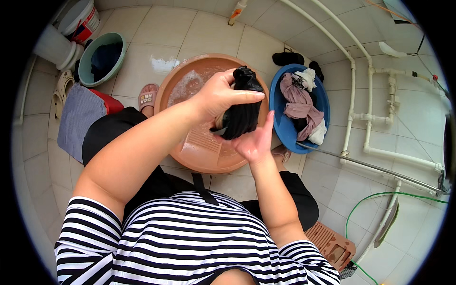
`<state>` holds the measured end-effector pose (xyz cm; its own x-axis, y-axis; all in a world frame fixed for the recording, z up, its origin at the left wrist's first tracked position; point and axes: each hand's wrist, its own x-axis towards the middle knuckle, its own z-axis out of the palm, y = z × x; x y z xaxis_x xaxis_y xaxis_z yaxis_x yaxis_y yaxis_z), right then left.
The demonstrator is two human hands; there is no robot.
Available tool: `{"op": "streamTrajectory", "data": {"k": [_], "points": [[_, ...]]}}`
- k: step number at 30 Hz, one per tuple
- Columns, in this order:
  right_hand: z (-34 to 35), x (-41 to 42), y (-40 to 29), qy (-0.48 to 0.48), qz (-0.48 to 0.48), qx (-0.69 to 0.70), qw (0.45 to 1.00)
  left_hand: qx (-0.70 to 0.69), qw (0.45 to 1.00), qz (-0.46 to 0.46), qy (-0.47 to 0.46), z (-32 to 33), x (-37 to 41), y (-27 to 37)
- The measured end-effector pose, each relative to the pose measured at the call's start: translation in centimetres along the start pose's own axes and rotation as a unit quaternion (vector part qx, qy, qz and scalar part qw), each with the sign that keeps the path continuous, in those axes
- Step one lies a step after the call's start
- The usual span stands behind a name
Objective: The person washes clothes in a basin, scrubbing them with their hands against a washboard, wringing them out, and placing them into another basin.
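A bunched, wet black cloth is held up over an orange plastic basin on the tiled floor. From the left, my left hand grips it, thumb across the front and fingers wrapped behind. My right hand cups its lower right side with the thumb raised apart; its fingers are partly hidden by the cloth. A beige and pale patch shows at the cloth's left edge. Sudsy water lies in the basin, which has a ribbed washboard area moulded into its near side.
Right of the basin, a blue tub contains mauve, white and black clothes. A metal rod reaches its rim. Dark cloth fills a green basin at far left. White pipes line the right wall; a washboard lies behind my right knee.
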<state>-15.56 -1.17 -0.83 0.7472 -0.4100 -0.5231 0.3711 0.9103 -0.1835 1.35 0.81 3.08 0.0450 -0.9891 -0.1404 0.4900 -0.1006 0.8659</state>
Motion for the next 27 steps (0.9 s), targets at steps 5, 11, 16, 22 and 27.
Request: {"op": "streamTrajectory", "data": {"k": [5, 11, 16, 22, 27], "points": [[1.6, 0.9, -2.0, 0.136, -0.241, -0.130, 0.952, -0.117, 0.987, -0.038, 0.107, 0.4, 0.3, -1.4], [5.4, 0.1, -2.5, 0.033, -0.473, -0.471, 0.744, -0.293, 0.932, -0.191, 0.100, 0.8, 0.6, -1.1], [8.5, -0.4, -1.5, -0.113, -0.510, -0.651, 0.550, -0.247, 0.929, -0.274, 0.031, 0.1, -0.3, -0.8], [9.0, -1.7, 0.1, -0.200, -0.452, -0.760, 0.422, -0.069, 0.933, -0.346, -0.069, 0.2, -1.5, -1.1], [6.8, -3.2, 2.2, -0.207, -0.410, -0.820, 0.343, 0.405, 0.845, -0.204, -0.284, -0.7, -0.1, -7.7]]}}
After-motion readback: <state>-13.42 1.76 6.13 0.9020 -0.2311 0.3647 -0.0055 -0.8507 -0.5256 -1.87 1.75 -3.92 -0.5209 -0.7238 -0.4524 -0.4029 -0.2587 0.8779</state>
